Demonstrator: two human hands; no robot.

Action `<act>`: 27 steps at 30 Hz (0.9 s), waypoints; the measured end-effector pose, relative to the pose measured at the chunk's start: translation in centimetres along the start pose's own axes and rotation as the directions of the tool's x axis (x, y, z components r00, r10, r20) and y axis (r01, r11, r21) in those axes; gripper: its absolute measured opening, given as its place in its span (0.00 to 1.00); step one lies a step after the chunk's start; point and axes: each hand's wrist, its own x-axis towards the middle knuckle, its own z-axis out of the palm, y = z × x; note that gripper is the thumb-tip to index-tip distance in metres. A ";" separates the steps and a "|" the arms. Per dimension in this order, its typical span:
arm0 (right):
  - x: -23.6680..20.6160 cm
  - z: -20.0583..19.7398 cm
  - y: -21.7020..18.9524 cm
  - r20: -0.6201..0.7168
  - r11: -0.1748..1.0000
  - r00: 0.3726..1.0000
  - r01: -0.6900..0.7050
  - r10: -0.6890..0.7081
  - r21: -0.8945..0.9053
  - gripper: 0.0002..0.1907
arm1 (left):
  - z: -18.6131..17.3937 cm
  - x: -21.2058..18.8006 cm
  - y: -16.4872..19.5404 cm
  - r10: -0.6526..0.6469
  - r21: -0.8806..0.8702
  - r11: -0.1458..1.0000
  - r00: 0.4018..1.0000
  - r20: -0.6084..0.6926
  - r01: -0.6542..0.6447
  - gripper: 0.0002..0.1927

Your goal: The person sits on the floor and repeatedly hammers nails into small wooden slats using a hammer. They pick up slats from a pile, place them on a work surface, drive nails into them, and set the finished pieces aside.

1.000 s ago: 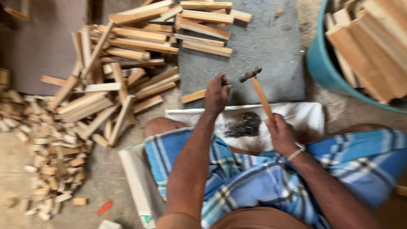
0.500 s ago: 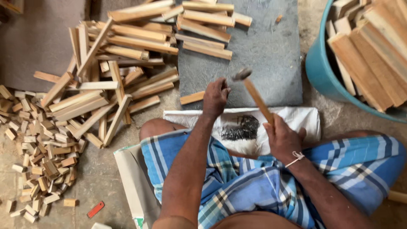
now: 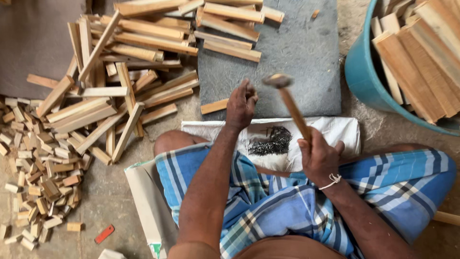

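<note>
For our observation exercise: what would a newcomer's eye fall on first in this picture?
The raised hammer in the right hand, its head blurred over the grey slab. Beside it the left hand pinches a wooden strip at the slab's edge. Left lies a heap of wooden strips; dark nails sit on the white sack.

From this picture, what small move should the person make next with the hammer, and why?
Probably bring the hammer down in a short stroke beside the left hand. The right hand has its grip on the handle with the head raised, and the left hand pinches at the wooden strip on the grey slab. Whether it holds a nail cannot be seen.
</note>
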 end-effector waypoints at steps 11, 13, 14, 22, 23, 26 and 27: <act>1.4 1.5 0.1 0.425 0.907 0.824 -0.422 0.373 0.022 0.17 | -3.5 2.0 1.1 0.071 -0.086 0.994 0.991 0.113 -0.062 0.27; 0.2 -0.4 0.5 0.533 0.862 0.726 -0.507 0.436 -0.015 0.16 | -5.8 1.5 1.1 0.361 0.156 0.900 0.895 0.260 -0.408 0.29; -0.4 -1.5 0.6 0.564 0.867 0.699 -0.494 0.439 -0.062 0.15 | -6.4 1.7 1.1 0.311 0.220 0.886 0.875 0.372 -0.408 0.24; 3.5 -13.4 3.1 -0.141 0.955 0.990 -0.033 -0.009 -0.294 0.21 | -4.2 8.0 5.4 0.379 0.632 0.633 0.891 0.250 -0.447 0.23; 4.8 -15.1 3.8 -0.227 0.926 0.972 -0.026 -0.065 -0.377 0.20 | -3.3 8.3 6.4 0.397 0.662 0.654 0.911 0.111 -0.366 0.24; 8.3 -18.2 6.1 -0.162 0.827 0.984 -0.151 0.073 -0.542 0.24 | -1.9 5.8 9.3 0.299 0.566 0.744 0.935 0.192 -0.354 0.23; 8.8 -18.9 6.6 -0.128 0.815 0.991 -0.097 0.029 -0.571 0.26 | -1.7 4.3 10.2 0.288 0.442 0.817 0.926 0.242 -0.370 0.24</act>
